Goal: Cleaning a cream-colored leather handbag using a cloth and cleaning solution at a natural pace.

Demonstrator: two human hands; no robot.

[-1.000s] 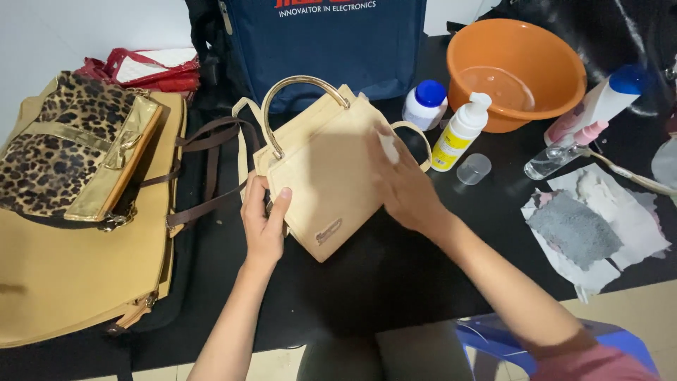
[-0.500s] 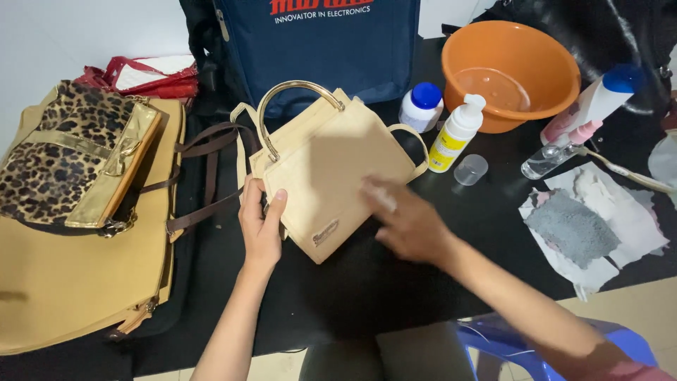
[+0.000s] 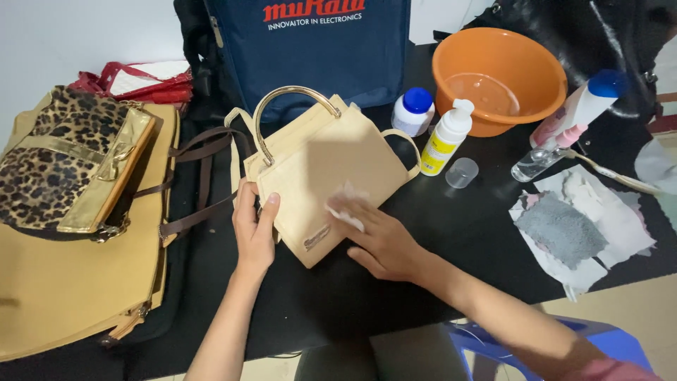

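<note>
A small cream handbag (image 3: 328,159) with a metal hoop handle lies flat on the black table (image 3: 437,233). My left hand (image 3: 254,226) grips its left edge, thumb on top. My right hand (image 3: 377,236) presses a small white wipe (image 3: 345,204) against the bag's front, near a little metal tag at the lower corner. The fingers of my right hand cover most of the wipe.
Left: a tan bag (image 3: 63,282) under a leopard-print purse (image 3: 67,159), and a red bag (image 3: 141,81). Behind: a navy bag (image 3: 317,49). Right: an orange basin (image 3: 497,70), a white jar (image 3: 412,109), a yellow pump bottle (image 3: 444,144), a clear cup (image 3: 462,171), a spray bottle (image 3: 557,137), cloths (image 3: 585,226). A blue stool (image 3: 564,339) stands below.
My right hand has slid the wipe from the bag's upper right corner down and left across its front. My left hand has stayed on the left edge.
</note>
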